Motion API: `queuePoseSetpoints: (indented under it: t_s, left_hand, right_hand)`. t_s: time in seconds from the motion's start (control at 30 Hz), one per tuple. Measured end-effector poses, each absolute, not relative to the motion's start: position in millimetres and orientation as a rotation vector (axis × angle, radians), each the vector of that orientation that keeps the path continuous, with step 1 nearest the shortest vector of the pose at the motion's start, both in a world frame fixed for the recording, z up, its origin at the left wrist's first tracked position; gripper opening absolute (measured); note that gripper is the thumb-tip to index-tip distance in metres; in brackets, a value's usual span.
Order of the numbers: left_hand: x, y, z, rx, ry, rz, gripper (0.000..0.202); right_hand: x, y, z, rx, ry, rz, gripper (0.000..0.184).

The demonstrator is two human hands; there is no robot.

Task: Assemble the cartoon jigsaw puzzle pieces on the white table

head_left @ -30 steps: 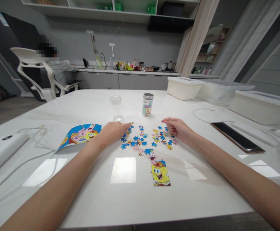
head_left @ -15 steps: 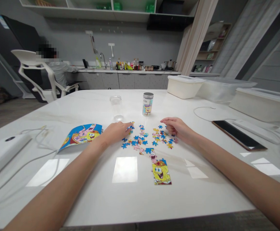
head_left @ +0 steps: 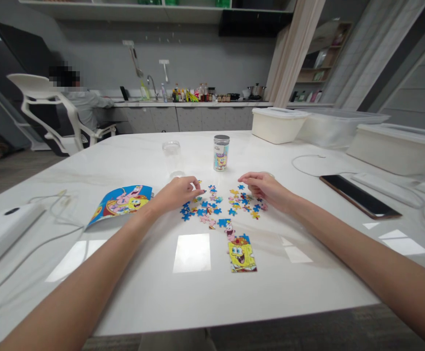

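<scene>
My left hand (head_left: 179, 194) hovers at the left side of the loose jigsaw pieces (head_left: 207, 205). Its thumb and index finger are drawn together, and a small puzzle piece shows at their tips. On the right of the pile, my right hand (head_left: 265, 189) has curled fingers with the index finger reaching left; what it holds, if anything, is hidden. Closer to me lies a joined puzzle section (head_left: 242, 254) with a yellow cartoon face, and a pink-faced piece (head_left: 229, 230) adjoins its top. The curved picture sheet (head_left: 123, 202) rests left of my left hand.
Behind the pieces stand a clear jar (head_left: 172, 158) and a lidded picture jar (head_left: 221, 153). A phone (head_left: 358, 196), cables and storage boxes (head_left: 278, 126) lie to the right. A white power strip (head_left: 9, 226) is at left. A person (head_left: 86, 105) sits at the back left.
My left thumb and index finger have lifted slightly and bent more over the pieces. The right hand's fingers have shifted a little. The whole view has moved slightly.
</scene>
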State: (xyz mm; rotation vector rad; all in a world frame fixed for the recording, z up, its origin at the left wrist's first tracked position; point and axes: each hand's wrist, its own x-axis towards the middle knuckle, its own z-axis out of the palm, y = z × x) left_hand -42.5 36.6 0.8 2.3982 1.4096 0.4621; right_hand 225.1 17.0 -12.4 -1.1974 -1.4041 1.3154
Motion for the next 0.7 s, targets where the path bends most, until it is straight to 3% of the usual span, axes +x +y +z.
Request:
queuePoseSetpoints:
  t_s: [0.13, 0.27, 0.43, 0.7]
  left_hand:
    - [-18, 15, 3, 2.111, 1.226, 0.674, 0.035]
    - [0, 0, 4, 1.985, 1.190, 0.740, 0.038]
    - [-12, -3, 15, 2.151, 1.020, 0.387, 0.036]
    - [-18, -7, 22, 2.544, 0.759, 0.149, 0.022]
  right_hand:
    - [205, -5, 2, -1.098, -1.632, 1.411, 0.025]
    - [191, -21, 8, -1.110, -1.711, 1.381, 0.016]
    - [205, -11, 2, -1.051, -1.821, 1.429, 0.015]
    - [219, -2, 0, -1.146, -2.073, 1.394, 0.028]
